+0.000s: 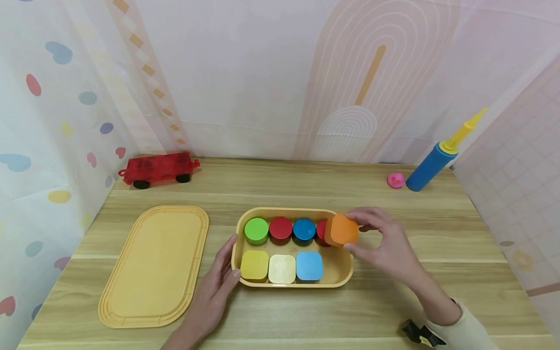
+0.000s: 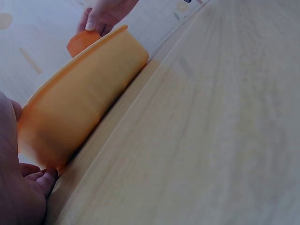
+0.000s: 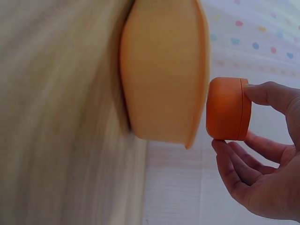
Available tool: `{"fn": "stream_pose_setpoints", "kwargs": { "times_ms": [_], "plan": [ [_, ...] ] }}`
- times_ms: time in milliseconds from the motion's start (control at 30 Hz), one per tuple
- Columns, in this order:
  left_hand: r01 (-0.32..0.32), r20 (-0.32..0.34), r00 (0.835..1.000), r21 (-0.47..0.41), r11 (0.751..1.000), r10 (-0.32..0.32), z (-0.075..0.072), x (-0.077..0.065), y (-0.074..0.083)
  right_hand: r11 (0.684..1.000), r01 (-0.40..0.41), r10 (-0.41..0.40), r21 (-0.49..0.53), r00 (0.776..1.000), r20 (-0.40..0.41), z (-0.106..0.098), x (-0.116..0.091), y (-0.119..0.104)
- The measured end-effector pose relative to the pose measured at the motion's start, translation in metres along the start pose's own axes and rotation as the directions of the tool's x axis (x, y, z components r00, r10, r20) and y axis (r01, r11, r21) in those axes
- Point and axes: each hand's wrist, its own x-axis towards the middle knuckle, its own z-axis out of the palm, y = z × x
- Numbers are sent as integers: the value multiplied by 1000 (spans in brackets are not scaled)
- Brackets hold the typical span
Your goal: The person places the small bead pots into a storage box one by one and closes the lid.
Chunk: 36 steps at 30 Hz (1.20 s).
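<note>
My right hand (image 1: 385,245) pinches an orange rounded-square block-like container (image 1: 344,230) between thumb and fingers, tilted over the right end of a yellow oval-ended tub (image 1: 337,273). In the right wrist view, the orange piece (image 3: 227,110) shows a lid seam and is just above the tub's rim. My left hand (image 1: 212,289) holds the tub's left end, thumb at the near corner. Along the tub's far side stand round green (image 1: 256,229), red (image 1: 280,229) and blue (image 1: 304,230) pieces, plus another red one (image 1: 321,232) partly hidden. Nearer are square yellow (image 1: 254,265), cream (image 1: 282,269) and light blue (image 1: 309,266) pieces.
A flat yellow lid (image 1: 157,267) lies left of the tub. At the back left is a red toy wagon (image 1: 158,168). A pink rubber duck (image 1: 395,180) and a blue hand pump (image 1: 430,166) with a yellow nozzle stand at the back right. Fabric walls border the table.
</note>
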Motion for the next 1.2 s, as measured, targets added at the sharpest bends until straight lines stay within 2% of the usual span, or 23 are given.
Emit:
{"fn": "stream_pose_setpoints", "kwargs": {
  "times_ms": [433, 1200],
  "plan": [
    [5, 1, 1000, 11, 1000, -5, 0, 0, 0, 998, -23, 26, -56, 998, 59, 13, -6, 6],
    [18, 7, 1000, -1, 1000, -18, -1, 0, 0, 986, -58, 88, -157, 978, 187, 13, -11, 0]
  ]
}}
